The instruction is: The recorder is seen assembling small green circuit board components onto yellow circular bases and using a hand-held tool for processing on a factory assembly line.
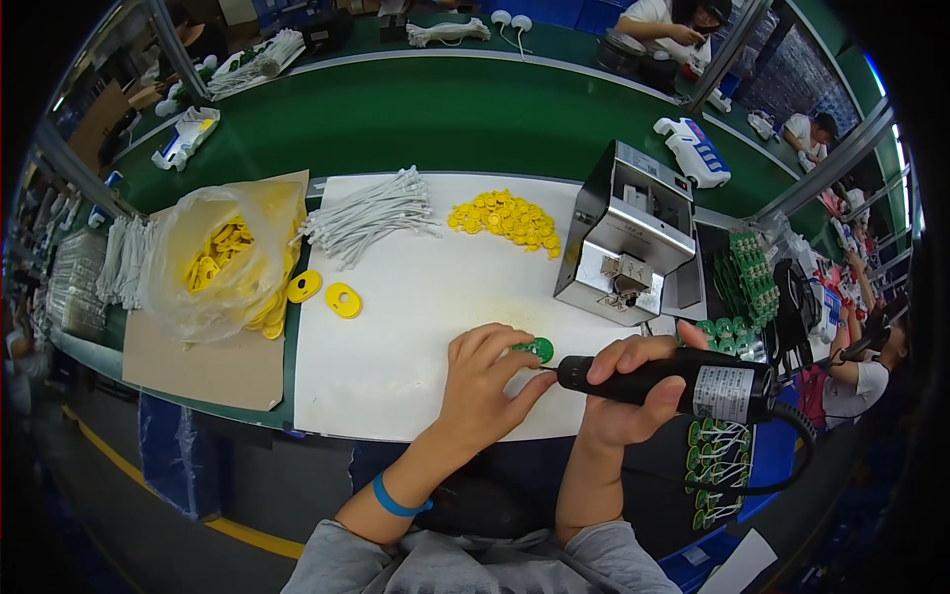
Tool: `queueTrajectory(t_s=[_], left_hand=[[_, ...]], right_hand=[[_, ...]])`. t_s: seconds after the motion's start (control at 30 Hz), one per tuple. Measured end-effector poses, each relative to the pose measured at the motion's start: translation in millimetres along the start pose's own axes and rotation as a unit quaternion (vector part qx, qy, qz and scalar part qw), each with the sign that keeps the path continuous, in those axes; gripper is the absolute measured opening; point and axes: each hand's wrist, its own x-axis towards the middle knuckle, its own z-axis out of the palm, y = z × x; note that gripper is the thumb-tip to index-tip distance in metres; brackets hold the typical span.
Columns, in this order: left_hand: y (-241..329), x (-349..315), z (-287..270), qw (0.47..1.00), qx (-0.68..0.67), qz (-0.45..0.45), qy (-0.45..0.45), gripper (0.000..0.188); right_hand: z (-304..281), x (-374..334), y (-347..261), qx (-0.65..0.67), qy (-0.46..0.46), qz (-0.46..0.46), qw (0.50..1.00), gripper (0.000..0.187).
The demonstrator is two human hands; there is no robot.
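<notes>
My right hand (638, 386) is wrapped round a black electric screwdriver (693, 384), which lies nearly level with its bit pointing left. My left hand (485, 381) is bent over the white work mat (396, 307), its fingertips gripping the edge of a small round green circuit board (539, 347). Beside the board, the left thumb and index finger come close round the screwdriver's thin bit. Whether a screw sits at the bit's tip cannot be made out. Two yellow oval covers (343, 300) lie to the left.
Beyond my hands lie white cables (371, 218) and a heap of small yellow caps (505, 220). A metal machine (628, 238) stands at right, near stacked green boards (750, 277). A plastic bag (213, 267) of yellow parts rests on cardboard at left. The screwdriver's cord (807, 445) loops down right.
</notes>
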Motion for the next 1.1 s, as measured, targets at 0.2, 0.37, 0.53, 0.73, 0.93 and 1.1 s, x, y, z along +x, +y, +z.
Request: queueTrajectory(t_s=[0.2,0.37,0.53,0.73,0.93,1.1], left_hand=[[12.5,-4.1,-12.1,0.999,-0.034,-0.006,-0.006,0.023],[14.7,-7.0,-14.1,0.999,-0.041,0.002,-0.015,0.021],[13.9,-8.9,-13.2,0.999,-0.047,0.009,-0.02,0.019],[17.1,-6.1,-11.3,0.999,-0.033,0.012,-0.027,0.023],[12.2,-3.5,-8.4,0.998,-0.048,0.013,-0.04,0.019],[10.8,-1.0,-11.5,0.996,-0.073,0.013,-0.058,0.023]], right_hand=[[2.6,-4.4,-19.0,0.001,0.04,0.021,0.999,0.07],[3.5,-5.0,-27.0,-0.002,0.044,0.011,0.999,0.068],[1.5,-5.4,-27.5,-0.01,0.05,0.012,0.999,0.066],[1.9,-3.9,-29.7,-0.021,0.029,0.017,0.999,0.068],[-3.2,2.4,-23.5,-0.03,0.026,0.033,0.999,0.069],[0.2,3.4,-17.1,-0.023,0.025,0.04,0.999,0.069]])
